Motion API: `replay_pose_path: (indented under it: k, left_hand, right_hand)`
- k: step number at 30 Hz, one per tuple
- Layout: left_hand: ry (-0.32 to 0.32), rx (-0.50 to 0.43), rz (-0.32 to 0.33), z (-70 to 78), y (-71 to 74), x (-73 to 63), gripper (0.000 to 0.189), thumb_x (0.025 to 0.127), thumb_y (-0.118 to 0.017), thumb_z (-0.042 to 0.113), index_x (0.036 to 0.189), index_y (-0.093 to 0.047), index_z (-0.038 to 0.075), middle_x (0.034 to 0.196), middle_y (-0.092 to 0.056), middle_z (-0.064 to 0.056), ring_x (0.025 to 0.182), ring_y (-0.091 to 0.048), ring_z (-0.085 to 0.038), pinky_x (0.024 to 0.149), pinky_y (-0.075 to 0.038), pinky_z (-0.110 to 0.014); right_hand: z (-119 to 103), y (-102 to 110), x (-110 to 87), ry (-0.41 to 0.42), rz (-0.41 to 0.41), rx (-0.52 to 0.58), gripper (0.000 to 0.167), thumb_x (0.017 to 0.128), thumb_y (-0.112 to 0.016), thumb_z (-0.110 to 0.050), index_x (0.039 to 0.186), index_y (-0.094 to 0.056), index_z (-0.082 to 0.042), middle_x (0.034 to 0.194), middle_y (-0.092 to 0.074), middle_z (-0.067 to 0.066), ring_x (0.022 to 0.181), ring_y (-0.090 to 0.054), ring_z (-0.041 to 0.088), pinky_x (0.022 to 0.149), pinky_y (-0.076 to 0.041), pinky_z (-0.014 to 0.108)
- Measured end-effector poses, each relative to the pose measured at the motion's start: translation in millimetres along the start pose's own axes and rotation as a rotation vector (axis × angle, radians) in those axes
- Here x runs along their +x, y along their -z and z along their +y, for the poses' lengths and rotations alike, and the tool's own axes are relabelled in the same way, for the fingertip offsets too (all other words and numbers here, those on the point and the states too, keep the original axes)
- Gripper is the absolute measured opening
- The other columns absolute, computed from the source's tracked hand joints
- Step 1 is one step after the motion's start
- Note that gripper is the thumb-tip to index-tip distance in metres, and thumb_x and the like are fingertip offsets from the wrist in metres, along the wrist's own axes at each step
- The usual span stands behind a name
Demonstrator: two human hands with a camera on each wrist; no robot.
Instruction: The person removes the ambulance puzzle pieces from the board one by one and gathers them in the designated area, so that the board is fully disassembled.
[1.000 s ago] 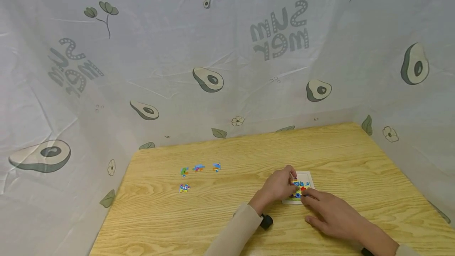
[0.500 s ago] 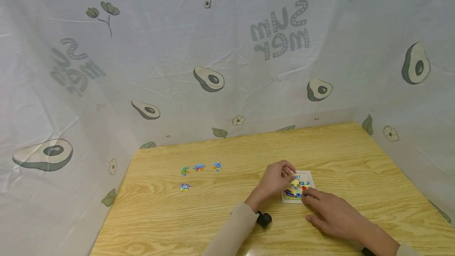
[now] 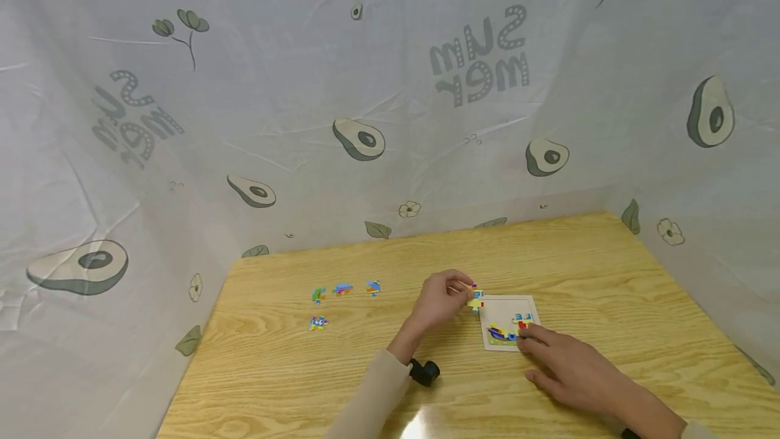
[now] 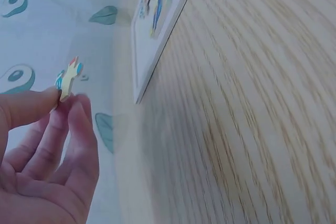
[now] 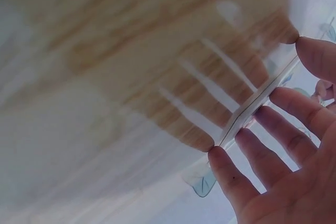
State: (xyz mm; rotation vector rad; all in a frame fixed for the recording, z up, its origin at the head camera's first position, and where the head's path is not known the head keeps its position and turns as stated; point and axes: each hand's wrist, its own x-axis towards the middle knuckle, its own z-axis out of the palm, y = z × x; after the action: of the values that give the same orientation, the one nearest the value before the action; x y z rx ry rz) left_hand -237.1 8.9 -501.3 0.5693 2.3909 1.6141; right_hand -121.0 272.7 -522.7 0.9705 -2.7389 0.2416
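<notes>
My left hand [image 3: 440, 300] pinches a yellow jigsaw piece [image 3: 475, 299] between thumb and fingers, held up off the table just left of the puzzle tray's upper left corner. In the left wrist view the piece [image 4: 68, 80] stands edge-on at the fingertips. The white puzzle tray [image 3: 483, 330] lies flat, with a few joined pieces [image 3: 501, 335] along its bottom and a red and blue piece [image 3: 522, 320] on the right. Spread, fairly straight fingers of my right hand [image 3: 567, 364] rest at the tray's lower right corner, covering part of it. In the right wrist view, its fingertips touch the tray's edge.
Several loose jigsaw pieces lie at the left of the wooden table [image 3: 274, 371]: a green one [image 3: 319, 295], a blue and pink one [image 3: 342, 288], a blue and orange one [image 3: 374, 287] and a multicoloured one [image 3: 317, 322]. A printed curtain [image 3: 390, 87] surrounds the table.
My left hand has lifted the yellow jigsaw piece out of the tray and carried it left, baring more of the tray's white base. The right hand has stayed at the corner.
</notes>
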Motion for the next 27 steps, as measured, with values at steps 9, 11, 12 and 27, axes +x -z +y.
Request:
replay_pose_path:
  k: [9, 11, 12, 27]
  left_hand:
    - [0.069, -0.162, 0.014, -10.6, 21.7, -12.1, 0.018, 0.096, -0.077, 0.015, 0.111, -0.076, 0.006, 0.099, -0.08, -0.015, 0.089, -0.078, -0.03, 0.083, -0.065, -0.045]
    - [0.089, -0.182, 0.022, -13.8, 28.2, -15.5, 0.019, 0.095, -0.079, 0.017, 0.11, -0.076, 0.006, 0.1, -0.081, -0.016, 0.091, -0.079, -0.03, 0.085, -0.064, -0.045]
    - [0.099, -0.19, 0.026, -15.1, 32.0, -17.1, 0.019, 0.095, -0.079, 0.018, 0.11, -0.077, 0.006, 0.1, -0.082, -0.015, 0.093, -0.079, -0.032, 0.087, -0.064, -0.046]
    - [0.182, -0.234, 0.064, -41.2, 94.3, -47.0, 0.023, 0.096, -0.078, 0.019, 0.113, -0.079, 0.003, 0.103, -0.081, -0.016, 0.096, -0.078, -0.032, 0.091, -0.063, -0.046]
  right_hand:
    - [0.6, -3.5, -0.4, 0.058, 0.072, -0.026, 0.038, 0.09, -0.083, -0.036, 0.122, -0.07, -0.019, 0.131, -0.068, 0.002, 0.114, -0.072, 0.025, 0.086, -0.061, 0.043]
    - [0.3, -4.0, -0.9, 0.06, 0.074, -0.021, 0.038, 0.09, -0.083, -0.035, 0.121, -0.07, -0.019, 0.131, -0.068, 0.001, 0.114, -0.072, 0.025, 0.086, -0.062, 0.043]
    - [0.0, -3.8, -1.2, 0.058, 0.072, -0.019, 0.037, 0.09, -0.083, -0.034, 0.121, -0.07, -0.019, 0.13, -0.068, 0.001, 0.114, -0.072, 0.024, 0.087, -0.062, 0.043]
    - [1.5, -2.8, -1.1, 0.043, 0.065, -0.011, 0.036, 0.09, -0.083, -0.034, 0.12, -0.07, -0.021, 0.13, -0.068, 0.0, 0.114, -0.072, 0.026, 0.086, -0.061, 0.044]
